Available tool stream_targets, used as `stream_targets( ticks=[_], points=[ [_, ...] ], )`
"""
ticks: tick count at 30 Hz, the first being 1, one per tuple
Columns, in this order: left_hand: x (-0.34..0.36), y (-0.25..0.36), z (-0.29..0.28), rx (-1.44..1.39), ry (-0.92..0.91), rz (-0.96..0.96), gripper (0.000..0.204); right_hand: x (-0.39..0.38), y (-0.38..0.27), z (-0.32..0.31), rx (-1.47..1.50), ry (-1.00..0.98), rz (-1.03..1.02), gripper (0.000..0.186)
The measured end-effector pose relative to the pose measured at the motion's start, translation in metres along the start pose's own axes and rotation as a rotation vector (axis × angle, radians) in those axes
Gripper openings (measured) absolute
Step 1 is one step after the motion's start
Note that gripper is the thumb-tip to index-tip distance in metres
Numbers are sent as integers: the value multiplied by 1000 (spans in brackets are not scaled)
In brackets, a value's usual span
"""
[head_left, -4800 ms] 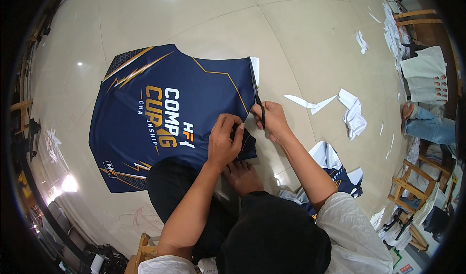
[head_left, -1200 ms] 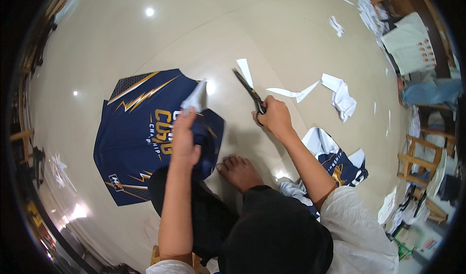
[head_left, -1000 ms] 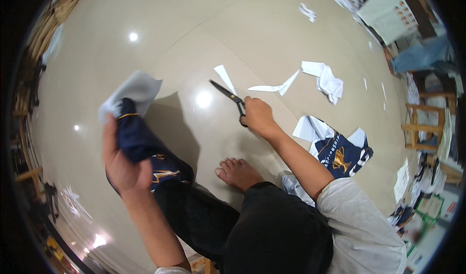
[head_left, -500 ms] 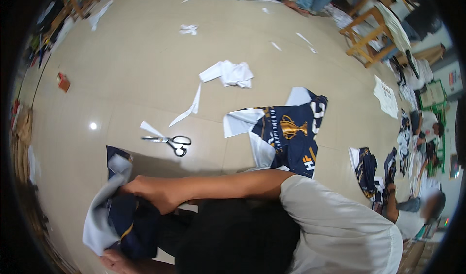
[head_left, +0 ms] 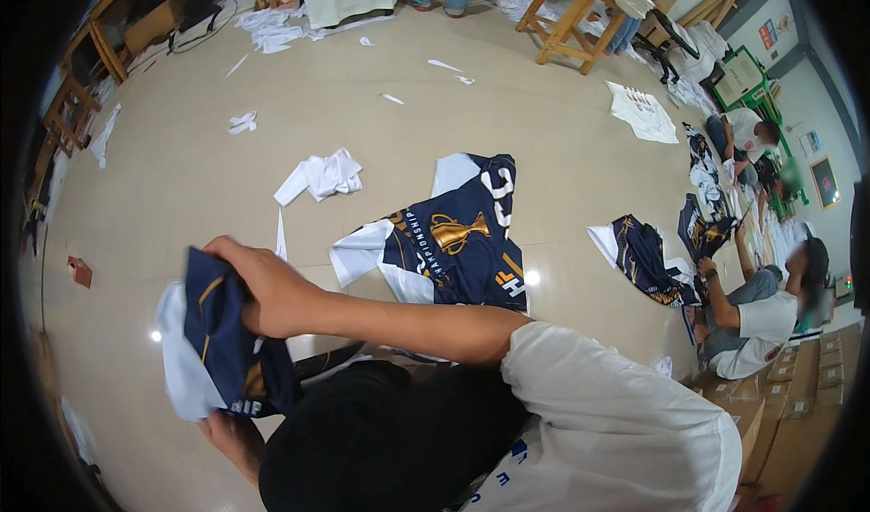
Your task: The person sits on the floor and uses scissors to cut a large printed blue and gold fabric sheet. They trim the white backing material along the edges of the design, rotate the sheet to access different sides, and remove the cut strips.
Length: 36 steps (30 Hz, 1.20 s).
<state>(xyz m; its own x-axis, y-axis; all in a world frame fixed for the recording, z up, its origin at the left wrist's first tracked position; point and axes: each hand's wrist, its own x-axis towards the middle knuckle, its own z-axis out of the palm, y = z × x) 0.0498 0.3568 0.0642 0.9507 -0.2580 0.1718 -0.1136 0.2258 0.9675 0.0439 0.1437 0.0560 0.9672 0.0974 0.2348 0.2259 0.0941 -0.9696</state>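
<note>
My right hand [head_left: 258,285] is closed on the upper edge of a folded navy and white jersey [head_left: 217,340] with gold trim. My left hand [head_left: 227,435] grips the same cloth at its lower edge, partly covered by it. The jersey is held up in front of me, left of my body, its white side facing left. My right forearm crosses the view from the right. Beyond it a second navy jersey [head_left: 453,231] with a gold trophy print lies spread on the floor, its white parts folded outward. No scissors show; the hand and cloth cover that area.
Crumpled white cloth [head_left: 322,177] and thin scraps lie on the tiled floor [head_left: 344,86]. A small red box [head_left: 80,272] sits at left. To the right, a seated person [head_left: 770,317] handles more navy jerseys [head_left: 648,263]. Wooden stools [head_left: 580,18] stand at the back, cardboard boxes [head_left: 797,385] lower right.
My view has turned, shifting the floor items leftward. Both hands have raised the jersey, spreading it so more navy shows. The scissors seen earlier are now out of sight.
</note>
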Motion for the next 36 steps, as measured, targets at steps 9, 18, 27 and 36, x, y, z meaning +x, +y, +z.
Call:
stream_targets(
  ticks=[9,18,27,36],
  points=[
    [15,15,66,174,-774,-250,49,-115,-2,-36,133,183,479,50],
    [24,-82,-25,387,-323,-395,41,-336,-139,-221,502,890,231,30],
    [-38,-279,-111,235,-222,-711,44,-434,-51,-295,-362,1184,551,48],
    [-68,-289,-117,292,-234,-869,49,-440,95,-228,-1404,967,897,69]
  ],
)
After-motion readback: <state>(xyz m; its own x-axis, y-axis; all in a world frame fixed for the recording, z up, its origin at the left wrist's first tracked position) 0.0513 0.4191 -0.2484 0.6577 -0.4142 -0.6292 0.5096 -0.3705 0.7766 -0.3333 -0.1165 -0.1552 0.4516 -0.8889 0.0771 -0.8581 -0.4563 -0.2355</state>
